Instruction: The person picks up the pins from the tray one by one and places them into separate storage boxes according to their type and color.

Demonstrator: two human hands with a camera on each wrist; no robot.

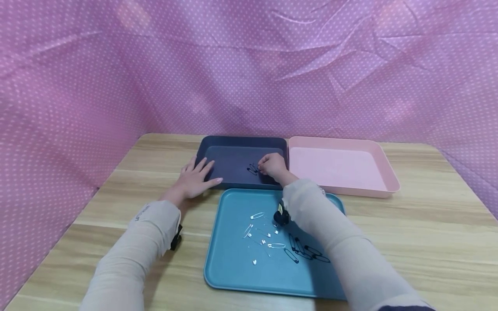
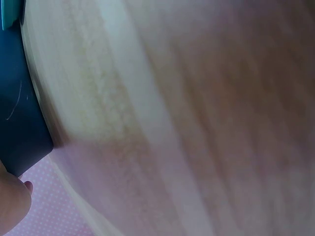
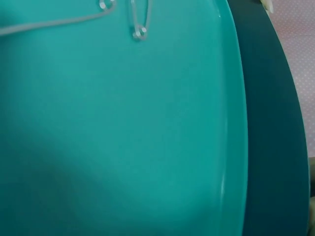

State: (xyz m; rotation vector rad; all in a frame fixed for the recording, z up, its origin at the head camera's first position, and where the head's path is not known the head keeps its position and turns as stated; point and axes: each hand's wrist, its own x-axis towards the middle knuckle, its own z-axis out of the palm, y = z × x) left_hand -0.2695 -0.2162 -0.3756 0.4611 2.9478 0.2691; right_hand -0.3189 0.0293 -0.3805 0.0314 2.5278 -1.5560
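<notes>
Inside the navy tray [image 1: 229,166], my right hand [image 1: 273,166] is low with thumb and fingertips together, pinching a black safety pin at the edge of a small group of black safety pins [image 1: 252,169]. My left hand [image 1: 193,181] lies at that tray's left front corner, fingers spread and thumb along the rim. Nearer to me is a turquoise tray [image 1: 233,276] with several silver safety pins [image 1: 276,245] and several black safety pins [image 1: 291,255]. The right wrist view shows silver safety pins [image 3: 140,32] close up; the right fingertips are hidden there.
A pink tray [image 1: 334,166] stands to the right of the navy one. Small white pieces [image 1: 254,262] lie among the silver pins. All trays are on a wooden table [image 1: 428,224], with a pink dotted cloth [image 1: 249,77] hanging behind and at the sides.
</notes>
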